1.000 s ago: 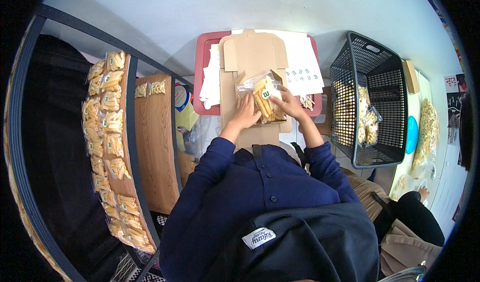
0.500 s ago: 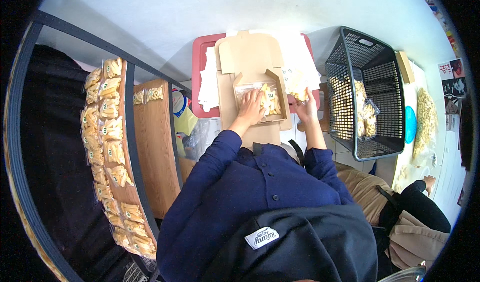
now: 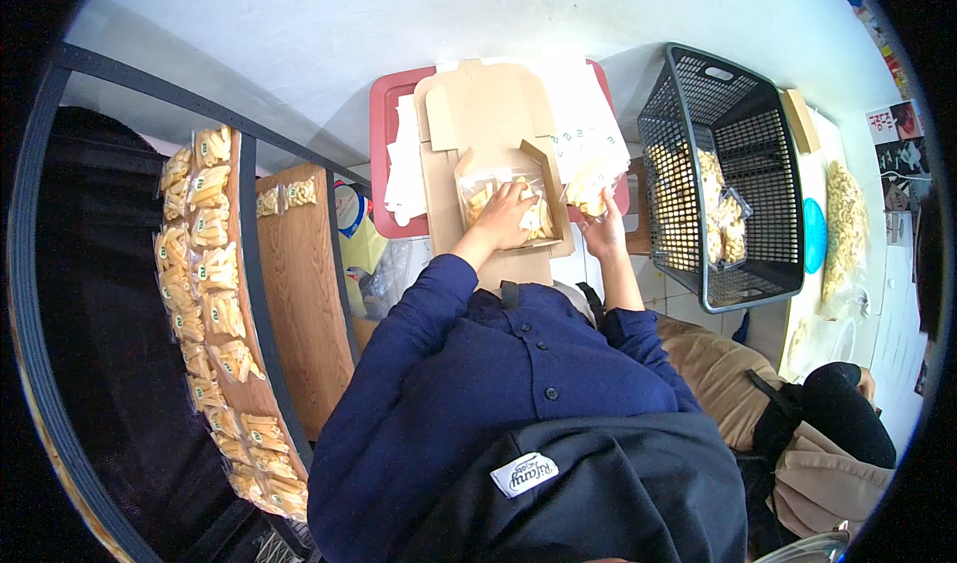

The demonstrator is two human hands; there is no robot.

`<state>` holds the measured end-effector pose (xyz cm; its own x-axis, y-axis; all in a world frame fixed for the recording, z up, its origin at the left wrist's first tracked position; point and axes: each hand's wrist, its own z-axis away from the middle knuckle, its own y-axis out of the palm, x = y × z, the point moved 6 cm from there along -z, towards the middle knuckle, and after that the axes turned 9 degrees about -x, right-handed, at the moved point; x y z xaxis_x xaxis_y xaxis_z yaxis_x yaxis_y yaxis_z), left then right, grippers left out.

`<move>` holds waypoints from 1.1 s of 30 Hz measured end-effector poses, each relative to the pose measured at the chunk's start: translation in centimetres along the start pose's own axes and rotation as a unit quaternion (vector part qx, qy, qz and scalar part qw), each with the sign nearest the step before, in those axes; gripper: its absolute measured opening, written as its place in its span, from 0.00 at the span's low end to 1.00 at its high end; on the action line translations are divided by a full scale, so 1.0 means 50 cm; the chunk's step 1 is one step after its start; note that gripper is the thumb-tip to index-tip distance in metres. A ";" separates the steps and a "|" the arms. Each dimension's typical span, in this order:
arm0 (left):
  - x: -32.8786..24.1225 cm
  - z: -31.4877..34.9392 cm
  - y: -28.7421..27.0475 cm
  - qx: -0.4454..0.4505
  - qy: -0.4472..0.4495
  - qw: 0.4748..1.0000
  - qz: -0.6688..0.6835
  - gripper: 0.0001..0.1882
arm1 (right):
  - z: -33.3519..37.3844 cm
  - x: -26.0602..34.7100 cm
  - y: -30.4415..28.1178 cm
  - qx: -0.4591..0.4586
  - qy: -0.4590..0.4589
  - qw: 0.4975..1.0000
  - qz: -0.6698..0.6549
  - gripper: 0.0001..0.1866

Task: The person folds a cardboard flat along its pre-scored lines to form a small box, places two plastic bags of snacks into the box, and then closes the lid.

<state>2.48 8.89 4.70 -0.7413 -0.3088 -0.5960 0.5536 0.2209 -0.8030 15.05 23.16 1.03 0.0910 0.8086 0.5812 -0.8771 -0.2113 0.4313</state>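
Observation:
An unlidded brown cardboard box (image 3: 561, 226) stands in front of me with its lid flap (image 3: 485, 99) folded back. Inside lie clear packets of pale snack sticks (image 3: 539, 222). My left hand (image 3: 505, 220) rests on them from above, palm down with fingers apart. Just right of the box, my right hand (image 3: 604, 234) pinches the lower edge of another clear snack packet (image 3: 586, 200). That packet overlaps white sheets (image 3: 590, 114) bearing small green labels.
A red tray or table top (image 3: 385, 114) lies beneath the papers. To the right stands a black plastic crate (image 3: 755, 299) containing snack packets. Filled packets line a wooden shelf (image 3: 257, 388) at left. A person (image 3: 842, 413) sits at right, near a large snack bag (image 3: 845, 234).
My left hand has slid slightly right and nearer over the packets in the box. My right hand and its packet have come a little nearer. The whole view has shifted slightly.

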 end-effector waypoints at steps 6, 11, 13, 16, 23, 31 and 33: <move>-0.009 0.015 -0.020 -0.011 0.023 0.997 -0.067 0.39 | 0.002 -0.001 0.030 0.027 -0.038 0.995 0.084 0.22; 0.061 0.071 -0.099 -0.277 -0.044 0.952 0.122 0.33 | 0.020 -0.003 0.101 0.072 -0.197 0.932 0.296 0.29; 0.114 0.111 -0.112 -0.361 -0.128 0.910 0.157 0.30 | 0.040 -0.027 0.133 0.056 -0.234 0.873 0.424 0.34; 0.164 0.155 -0.103 -0.397 -0.232 0.875 0.153 0.28 | 0.102 -0.069 0.196 0.145 -0.289 0.848 0.419 0.37; 0.124 0.168 -0.050 -0.254 -0.215 0.927 0.171 0.35 | 0.154 -0.108 0.242 0.122 -0.422 0.513 0.737 0.36; 0.105 0.170 -0.036 -0.218 -0.197 0.952 0.091 0.40 | 0.154 -0.097 0.219 0.142 -0.518 0.468 0.702 0.38; 0.106 0.167 -0.035 -0.200 -0.218 0.951 0.093 0.41 | 0.143 -0.114 0.212 0.182 -0.488 0.424 0.741 0.40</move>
<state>0.76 -0.88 3.03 -0.3690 -0.5641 -0.7387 0.4076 0.6161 -0.6741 8.61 12.42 7.21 -0.1244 -0.9352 0.3316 -0.1973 -0.3042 -0.9320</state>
